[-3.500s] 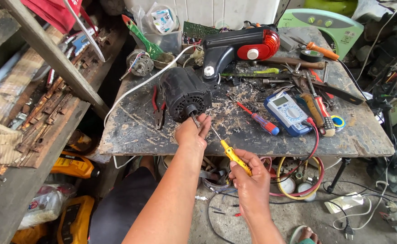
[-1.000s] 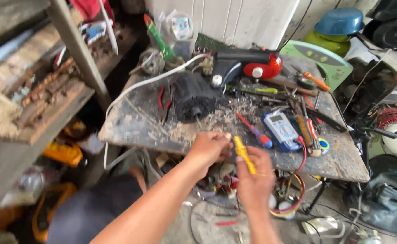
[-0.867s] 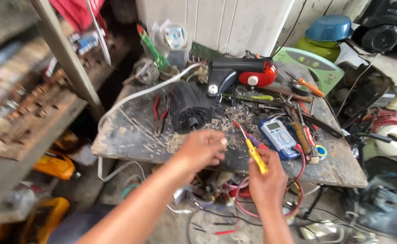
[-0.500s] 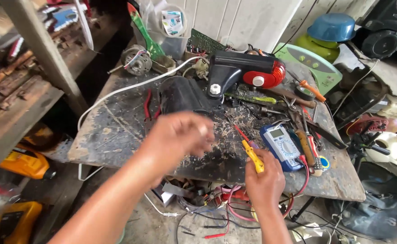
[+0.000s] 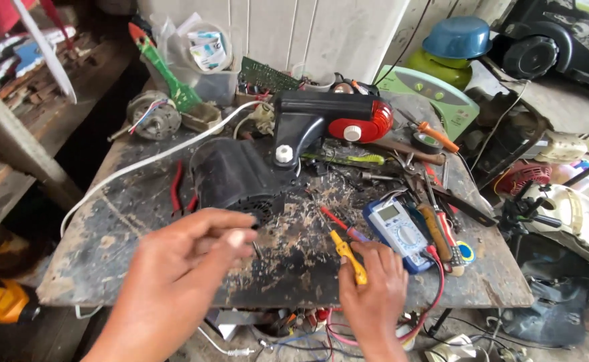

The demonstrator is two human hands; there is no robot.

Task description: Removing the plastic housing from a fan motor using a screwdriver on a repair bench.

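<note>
My left hand (image 5: 184, 265) hovers over the front of the dark workbench (image 5: 106, 248), fingers pinched together on something small that I cannot make out. It is just in front of a black motor housing (image 5: 237, 177) with a white cable (image 5: 147, 161) running from it. My right hand (image 5: 373, 288) is at the bench's front edge, closed around a yellow-handled screwdriver (image 5: 348, 257) whose tip points up and left. A blue multimeter (image 5: 398, 231) lies right beside that hand.
A black and red appliance body (image 5: 328, 124) stands behind the motor. Red pliers (image 5: 177, 191), a small bare motor (image 5: 152, 119), a green brush (image 5: 164, 74), several screwdrivers and tools (image 5: 429, 201) and a clear tub (image 5: 207, 64) crowd the bench. Wires hang below the front edge.
My left hand has drawn back from the motor toward the bench's front left, fingers now pinched. My right hand keeps the yellow screwdriver. The view has moved closer over the bench.
</note>
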